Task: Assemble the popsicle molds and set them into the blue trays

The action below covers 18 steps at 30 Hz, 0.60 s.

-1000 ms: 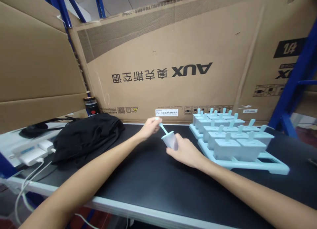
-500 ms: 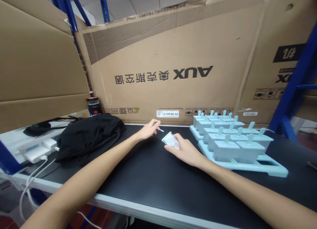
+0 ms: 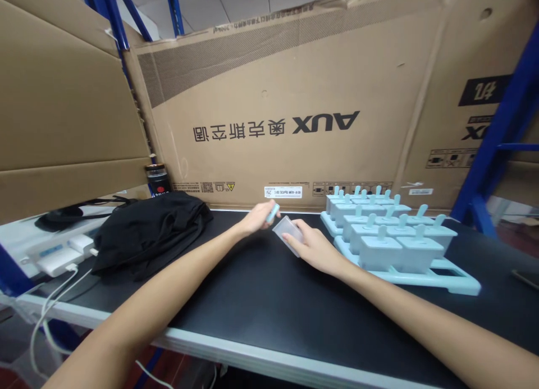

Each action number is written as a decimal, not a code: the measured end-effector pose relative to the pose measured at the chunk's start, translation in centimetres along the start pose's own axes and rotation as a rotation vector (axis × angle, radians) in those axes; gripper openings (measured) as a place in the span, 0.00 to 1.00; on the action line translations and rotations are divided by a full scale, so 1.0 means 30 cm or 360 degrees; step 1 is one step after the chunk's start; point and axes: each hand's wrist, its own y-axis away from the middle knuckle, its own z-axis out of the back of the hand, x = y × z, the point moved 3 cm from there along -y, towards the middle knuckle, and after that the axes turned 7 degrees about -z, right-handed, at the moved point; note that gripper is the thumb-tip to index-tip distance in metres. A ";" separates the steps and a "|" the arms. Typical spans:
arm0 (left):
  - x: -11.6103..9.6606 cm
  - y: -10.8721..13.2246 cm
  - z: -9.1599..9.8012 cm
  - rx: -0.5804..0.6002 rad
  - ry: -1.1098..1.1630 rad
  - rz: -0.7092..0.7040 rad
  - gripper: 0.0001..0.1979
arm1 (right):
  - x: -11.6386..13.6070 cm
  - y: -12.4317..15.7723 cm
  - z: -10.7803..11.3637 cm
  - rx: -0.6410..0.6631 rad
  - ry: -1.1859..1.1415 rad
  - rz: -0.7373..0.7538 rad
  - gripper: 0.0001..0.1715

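Note:
My left hand (image 3: pixel 256 218) is closed on a light blue popsicle mold lid (image 3: pixel 273 212), its fingers covering much of it. Just to the right, my right hand (image 3: pixel 318 247) grips a translucent popsicle mold cup (image 3: pixel 286 232), tilted with its rim toward the upper left. Lid and cup are apart, both held above the black tabletop (image 3: pixel 252 299). Right of my right hand stands a light blue mold rack (image 3: pixel 463 285) with several lidded molds (image 3: pixel 381 253) in it, sticks upward. An open slot shows at its near right corner. A second filled rack (image 3: pixel 330 223) sits behind.
On the left lie a black cloth bag (image 3: pixel 143 234) and a white power strip (image 3: pixel 61 260) with cables. A dark jar (image 3: pixel 159 179) stands behind the bag. A large cardboard box (image 3: pixel 269 97) walls off the back. A dark flat object (image 3: pixel 526 278) lies at the right edge.
The lid, earlier on the cup's rim, is now off it and in my left hand. The cup's mouth shows uncovered. The view has shifted slightly.

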 end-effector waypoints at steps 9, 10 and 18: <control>0.214 0.073 0.161 -0.0134 -0.0658 0.0397 0.24 | -0.019 0.012 0.010 -0.0023 -0.0076 -0.0328 0.39; 0.222 0.076 0.157 -0.0128 -0.0718 0.0412 0.23 | -0.021 0.008 0.008 -0.0043 -0.0106 -0.0307 0.40; 0.111 0.064 0.094 -0.0006 -0.0782 0.0198 0.35 | -0.070 -0.017 -0.024 -0.0050 -0.0456 -0.0305 0.34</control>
